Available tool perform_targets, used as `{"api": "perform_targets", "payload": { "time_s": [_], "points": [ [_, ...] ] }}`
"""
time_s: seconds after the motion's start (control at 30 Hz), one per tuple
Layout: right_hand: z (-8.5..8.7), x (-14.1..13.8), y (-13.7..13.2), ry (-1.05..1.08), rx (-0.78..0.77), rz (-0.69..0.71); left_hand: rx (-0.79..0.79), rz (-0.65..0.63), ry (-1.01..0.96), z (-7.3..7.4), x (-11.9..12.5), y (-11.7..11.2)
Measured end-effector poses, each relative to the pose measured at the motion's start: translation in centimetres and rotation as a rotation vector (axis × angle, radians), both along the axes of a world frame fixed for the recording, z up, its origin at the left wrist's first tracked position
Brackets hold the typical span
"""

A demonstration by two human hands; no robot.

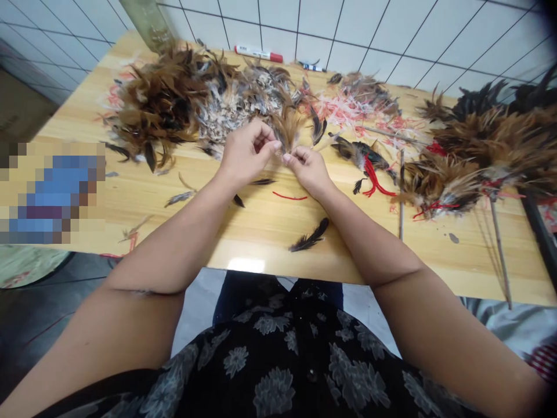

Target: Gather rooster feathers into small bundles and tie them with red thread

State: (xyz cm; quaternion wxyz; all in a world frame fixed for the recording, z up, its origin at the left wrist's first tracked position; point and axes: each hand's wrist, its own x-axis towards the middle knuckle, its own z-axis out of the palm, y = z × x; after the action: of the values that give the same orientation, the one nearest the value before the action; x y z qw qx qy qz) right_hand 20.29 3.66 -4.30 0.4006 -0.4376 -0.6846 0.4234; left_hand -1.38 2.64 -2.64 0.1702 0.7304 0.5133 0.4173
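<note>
Over the middle of the table, my left hand [249, 152] and my right hand [310, 172] meet almost fingertip to fingertip. Both are closed in a pinch on a small tuft of brown feathers [290, 126], whose fluffy ends point away from me. The quill ends are too small to make out between the fingertips. Just below my hands lies a short red string [289, 196]. A single black feather [310, 235] rests nearer the table's front edge. Behind my left hand is a heap of grey and white feathers [241, 101].
Brown feathers [163, 96] are piled at the left. Pink-white strands [343, 109] lie at the back near a red-capped marker [257, 53]. To the right are red strings [375, 177], feather bundles [448, 180] and thin sticks [500, 249]. A tiled wall [365, 35] borders the table [256, 247].
</note>
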Motion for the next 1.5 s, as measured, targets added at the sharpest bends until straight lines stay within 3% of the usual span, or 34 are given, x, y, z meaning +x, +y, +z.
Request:
{"api": "perform_targets", "payload": {
  "time_s": [0.17, 0.4, 0.53, 0.63, 0.73, 0.87, 1.07, 1.2, 1.3, 1.4, 1.5],
  "points": [
    [0.2, -0.1, -0.2, -0.077, 0.048, 0.019, -0.01, 0.003, 0.012, -0.5, 0.1, 0.6],
    [-0.5, 0.2, 0.2, -0.005, 0.011, 0.013, -0.015, -0.011, 0.001, -0.4, -0.3, 0.6],
    [-1.0, 0.5, 0.5, 0.095, -0.041, -0.052, 0.114, 0.134, -0.088, 0.2, -3.3, 2.1],
    [-1.0, 0.8, 0.7, 0.169, -0.056, -0.077, 0.178, 0.271, 0.013, 0.7, -6.7, 2.9],
    [-0.8, 0.9, 0.8, 0.21, -0.074, -0.093, 0.053, 0.26, 0.124, 1.1, -9.1, 2.6],
    [-0.5, 0.8, 0.6, 0.191, -0.089, -0.119, -0.114, 0.196, 0.207, 0.9, -9.9, 1.8],
    [-1.1, 1.0, 1.0, 0.143, -0.051, -0.102, -0.079, 0.172, 0.244, 0.2, -11.1, 2.3],
    [-1.4, 1.0, 1.2, 0.149, -0.03, -0.103, -0.177, 0.312, 0.289, 1.4, -14.2, 1.8],
    [-1.3, 0.9, 1.0, 0.159, -0.024, -0.096, -0.153, 0.284, 0.268, 2.7, -15.9, 1.0],
    [-0.9, 0.8, 0.8, 0.155, -0.037, -0.099, -0.284, 0.223, 0.404, 3.4, -15.6, 0.7],
    [-0.7, 0.8, 0.7, 0.143, -0.033, -0.107, -0.412, 0.193, 0.593, 2.7, -14.6, 1.5]
  ]
}}
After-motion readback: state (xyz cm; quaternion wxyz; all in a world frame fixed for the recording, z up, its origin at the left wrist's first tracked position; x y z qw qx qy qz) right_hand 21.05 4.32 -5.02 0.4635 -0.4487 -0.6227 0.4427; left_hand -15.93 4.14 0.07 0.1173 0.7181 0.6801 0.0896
